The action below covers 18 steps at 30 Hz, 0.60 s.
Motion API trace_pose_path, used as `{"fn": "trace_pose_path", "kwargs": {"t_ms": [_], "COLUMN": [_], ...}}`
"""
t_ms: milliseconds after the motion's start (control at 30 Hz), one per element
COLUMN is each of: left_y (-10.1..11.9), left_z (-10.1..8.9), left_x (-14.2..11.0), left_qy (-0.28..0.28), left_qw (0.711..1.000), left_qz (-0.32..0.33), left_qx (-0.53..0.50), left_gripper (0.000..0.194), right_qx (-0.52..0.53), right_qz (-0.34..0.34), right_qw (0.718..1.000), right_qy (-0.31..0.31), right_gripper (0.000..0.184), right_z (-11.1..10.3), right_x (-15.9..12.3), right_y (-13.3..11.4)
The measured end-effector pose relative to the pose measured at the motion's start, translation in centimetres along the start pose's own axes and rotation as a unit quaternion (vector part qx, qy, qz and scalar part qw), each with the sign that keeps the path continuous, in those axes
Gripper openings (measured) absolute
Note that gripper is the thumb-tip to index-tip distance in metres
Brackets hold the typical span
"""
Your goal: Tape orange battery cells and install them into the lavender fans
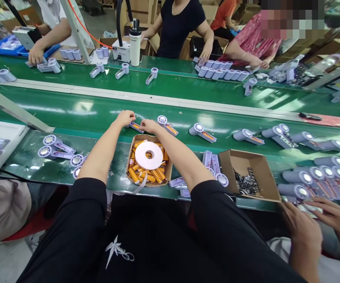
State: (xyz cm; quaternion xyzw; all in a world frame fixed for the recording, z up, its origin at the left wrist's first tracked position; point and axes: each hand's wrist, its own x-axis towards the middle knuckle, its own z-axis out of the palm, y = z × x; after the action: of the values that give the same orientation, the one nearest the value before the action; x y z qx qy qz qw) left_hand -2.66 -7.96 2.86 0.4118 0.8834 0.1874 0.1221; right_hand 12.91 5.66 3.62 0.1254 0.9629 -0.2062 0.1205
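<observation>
On the green conveyor belt, a lilac handheld fan housing (136, 126) lies between my hands, an orange battery showing in its open handle. My left hand (125, 118) is closed in a pinch just over its left part; what sits in the fingertips is too small to make out. Closed at the handle's right end is my right hand (149, 126), its fingertips touching the housing. Nearer to me stands a cardboard box (170, 173) of orange batteries (150, 175), with a white tape roll (142, 155) lying on top. To the right is another fan housing (167, 125).
More fan housings (202, 132) lie along the belt to the right. Others (56, 147) rest left of my arm. A cardboard box (229, 165) holds small dark parts. A co-worker's hands (302, 224) are at lower right; more people work across the belt. A metal post (17, 108) slants at left.
</observation>
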Motion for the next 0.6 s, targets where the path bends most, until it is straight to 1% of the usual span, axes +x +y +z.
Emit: {"fn": "trace_pose_path", "kwargs": {"t_ms": [67, 133, 167, 233, 267, 300, 333, 367, 400, 433, 467, 533, 600], "left_y": [1.2, 2.7, 3.6, 5.2, 5.9, 6.4, 6.7, 6.9, 7.0, 7.0, 6.9, 6.9, 6.9], "left_z": [-0.4, -1.1, -1.5, -2.2, -2.4, -2.4, -2.3, -2.1, -1.9, -1.7, -1.7, -1.7, -1.8], "left_x": [-0.4, -1.4, -2.3, -5.3, -7.3, -9.7, -12.2, -14.7, -17.1, -19.1, -20.8, -22.8, -23.7], "left_qy": [0.009, 0.029, 0.046, 0.091, 0.100, 0.095, 0.067, 0.014, -0.027, -0.049, -0.064, -0.065, -0.051], "left_qw": [1.000, 0.999, 0.999, 0.995, 0.993, 0.989, 0.979, 0.958, 0.935, 0.918, 0.908, 0.907, 0.919], "left_qz": [-0.006, -0.007, -0.005, 0.012, 0.048, 0.101, 0.184, 0.275, 0.340, 0.374, 0.391, 0.387, 0.371], "left_qx": [0.007, 0.018, 0.024, 0.033, 0.039, 0.046, 0.058, 0.077, 0.100, 0.123, 0.140, 0.151, 0.125], "left_gripper": [0.017, 0.021, 0.026, 0.037, 0.041, 0.044, 0.047, 0.051, 0.057, 0.059, 0.057, 0.048, 0.040], "right_qx": [0.016, 0.034, 0.044, 0.064, 0.086, 0.115, 0.160, 0.215, 0.267, 0.320, 0.372, 0.453, 0.515], "right_qz": [0.020, 0.036, 0.040, 0.037, 0.019, -0.007, -0.044, -0.088, -0.116, -0.129, -0.128, -0.093, -0.046], "right_qw": [1.000, 0.998, 0.997, 0.992, 0.987, 0.980, 0.966, 0.947, 0.927, 0.908, 0.889, 0.858, 0.832], "right_qy": [0.014, 0.039, 0.056, 0.103, 0.134, 0.165, 0.198, 0.223, 0.237, 0.239, 0.235, 0.225, 0.203], "right_gripper": [0.027, 0.037, 0.043, 0.048, 0.047, 0.046, 0.045, 0.044, 0.044, 0.045, 0.045, 0.044, 0.046], "right_z": [-0.2, -1.2, -1.9, -3.0, -3.3, -3.2, -2.9, -2.2, -1.3, -0.2, 1.0, 3.3, 5.3], "right_x": [-0.1, -0.8, -1.6, -4.5, -6.5, -9.1, -11.9, -15.0, -18.1, -21.1, -24.0, -28.4, -31.0], "right_y": [-0.4, -0.7, -0.8, -0.5, -0.1, 0.3, 0.9, 1.5, 2.1, 2.6, 2.9, 3.0, 2.3]}}
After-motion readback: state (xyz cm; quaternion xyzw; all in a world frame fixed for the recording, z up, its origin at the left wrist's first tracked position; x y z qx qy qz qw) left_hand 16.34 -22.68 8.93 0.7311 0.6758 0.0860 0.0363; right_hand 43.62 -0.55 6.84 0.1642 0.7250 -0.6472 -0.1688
